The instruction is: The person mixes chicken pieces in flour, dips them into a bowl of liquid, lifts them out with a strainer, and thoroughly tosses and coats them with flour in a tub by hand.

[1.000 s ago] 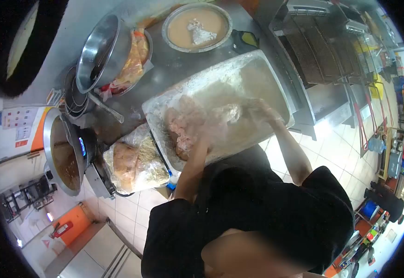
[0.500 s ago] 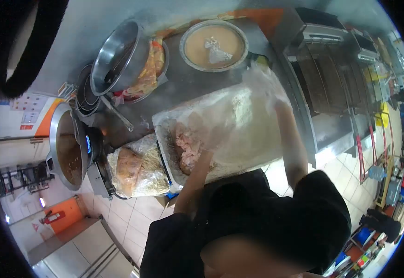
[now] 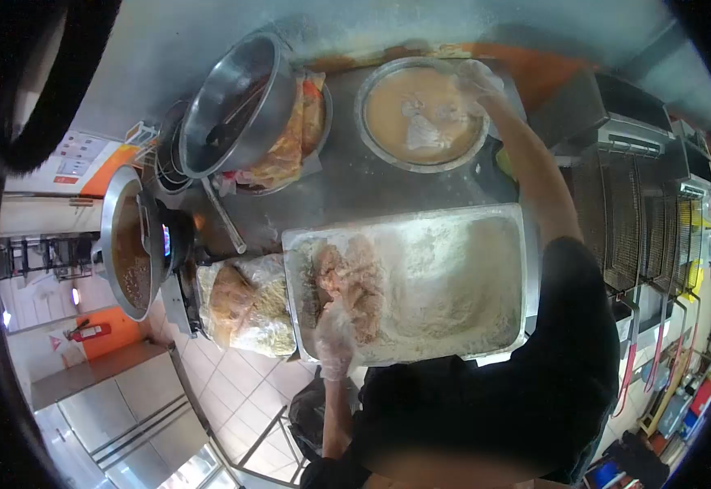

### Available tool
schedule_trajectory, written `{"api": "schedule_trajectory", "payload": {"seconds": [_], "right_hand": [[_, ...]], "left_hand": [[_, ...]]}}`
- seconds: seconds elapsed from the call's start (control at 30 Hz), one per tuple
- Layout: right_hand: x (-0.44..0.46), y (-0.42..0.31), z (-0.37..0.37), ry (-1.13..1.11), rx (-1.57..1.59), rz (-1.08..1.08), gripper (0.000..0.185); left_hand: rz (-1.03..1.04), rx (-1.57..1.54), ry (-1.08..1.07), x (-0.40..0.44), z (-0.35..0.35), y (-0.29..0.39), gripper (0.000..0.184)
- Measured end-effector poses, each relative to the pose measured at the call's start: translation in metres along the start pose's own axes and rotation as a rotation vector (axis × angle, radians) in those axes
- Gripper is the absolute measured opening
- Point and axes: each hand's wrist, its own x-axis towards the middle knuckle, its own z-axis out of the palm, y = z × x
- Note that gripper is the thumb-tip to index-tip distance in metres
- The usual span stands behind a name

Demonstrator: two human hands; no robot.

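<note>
A shallow metal tray (image 3: 526, 285) holds white flour, with pale pink raw meat pieces (image 3: 347, 277) heaped at its left end. My left hand (image 3: 336, 342), in a clear plastic glove, is at the tray's front left, beside the meat. Its fingers look extended, with nothing visible in them. Above the right side of a round metal bowl (image 3: 362, 122) of tan batter is my right hand (image 3: 477, 80), also gloved. Its fingers look slightly apart, though their tips are blurred. White floury lumps (image 3: 422, 130) lie on the batter.
A large steel bowl (image 3: 229, 106) leans over a basin with bagged orange food (image 3: 290, 147). A metal handle (image 3: 223, 216) lies below it. Left are a bag of meat and crumbs (image 3: 245, 301) and a pan of brown liquid (image 3: 131, 261). Fryer baskets (image 3: 620, 220) hang right.
My right hand has moved from above the tray's right end to the batter bowl. My left hand has drawn back to the tray's front left. The view has shifted.
</note>
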Motion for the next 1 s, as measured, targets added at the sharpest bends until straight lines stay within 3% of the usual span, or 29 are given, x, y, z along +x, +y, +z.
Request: {"api": "schedule_trajectory", "payload": {"seconds": [0.03,0.1,0.13,0.17,0.23,0.27,0.37,0.43,0.5,0.6,0.7,0.77,0.83,0.9,0.97,1.0], "right_hand": [[0.013,0.011,0.018,-0.016,-0.061,0.019,0.049],[0.046,0.038,0.067,-0.014,-0.212,-0.007,0.053],[0.020,0.025,0.029,-0.026,-0.024,0.074,0.056],[-0.002,0.008,-0.008,-0.042,0.162,0.154,0.059],[-0.011,-0.009,-0.030,-0.119,0.112,0.211,0.054],[-0.009,-0.008,-0.022,-0.065,0.126,0.181,0.048],[-0.004,0.001,0.013,0.250,0.271,0.015,0.033],[-0.007,0.003,0.022,0.341,0.312,-0.046,0.027],[-0.007,0.001,0.014,0.228,0.169,-0.018,0.028],[0.006,0.007,0.027,0.138,0.229,0.029,0.033],[-0.046,-0.044,-0.069,0.001,-0.098,0.035,0.038],[-0.051,-0.063,-0.101,-0.245,-0.139,0.106,0.041],[-0.007,-0.012,-0.024,-0.050,0.346,0.141,0.041],[0.008,-0.002,-0.015,-0.091,0.237,0.037,0.042],[-0.014,-0.029,-0.081,-0.355,-0.461,-0.193,0.044],[-0.022,-0.034,-0.099,-0.399,-0.452,-0.164,0.041]], "left_hand": [[-0.068,-0.094,0.130,-0.006,-0.003,-0.001,0.026],[0.201,0.233,0.219,-0.012,-0.009,-0.027,0.023],[0.336,0.396,0.260,-0.014,-0.010,-0.040,0.022],[0.303,0.419,0.239,-0.016,-0.007,-0.049,0.023],[0.239,0.465,0.193,-0.019,-0.001,-0.058,0.024],[0.080,0.328,0.191,-0.021,0.003,-0.055,0.027],[0.063,0.314,0.218,-0.025,0.005,-0.066,0.029],[0.107,0.392,0.209,-0.029,0.005,-0.076,0.031],[0.089,0.378,0.201,-0.031,0.007,-0.084,0.033],[0.019,0.277,0.192,-0.034,0.008,-0.091,0.038],[0.045,0.312,0.216,-0.038,0.009,-0.095,0.043],[0.048,0.386,0.257,-0.045,0.009,-0.099,0.047],[0.048,0.407,0.252,-0.044,0.008,-0.102,0.048],[0.038,0.376,0.251,-0.043,0.011,-0.101,0.049],[0.018,0.306,0.247,-0.045,0.010,-0.101,0.048],[0.055,0.351,0.254,-0.048,0.012,-0.104,0.048]]}}
